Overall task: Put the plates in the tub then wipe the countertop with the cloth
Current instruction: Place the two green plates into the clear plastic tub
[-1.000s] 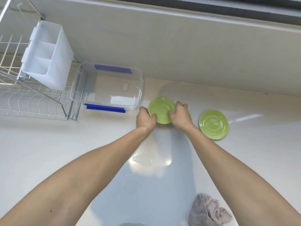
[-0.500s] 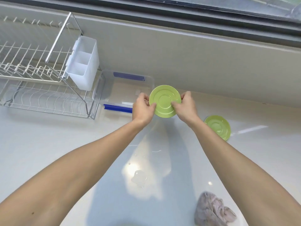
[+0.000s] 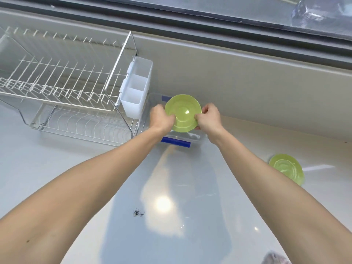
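Observation:
A green plate (image 3: 183, 113) hangs in the air above the clear plastic tub (image 3: 196, 140) with blue clips. My left hand (image 3: 161, 119) grips the plate's left rim and my right hand (image 3: 209, 117) grips its right rim. The plate and my hands hide most of the tub. A second green plate (image 3: 286, 168) lies flat on the white countertop (image 3: 76, 168) to the right. Only a corner of the grey-pink cloth (image 3: 274, 259) shows at the bottom right edge.
A wire dish rack (image 3: 62, 96) with a white cutlery holder (image 3: 136, 96) stands left of the tub. A small patch of dark crumbs (image 3: 138, 213) lies on the countertop between my arms. A wall and window sill run behind.
Both hands have lifted the green plate off the countertop and carried it left, over the tub. The view has shifted left and back, so the cloth has slid almost out of frame.

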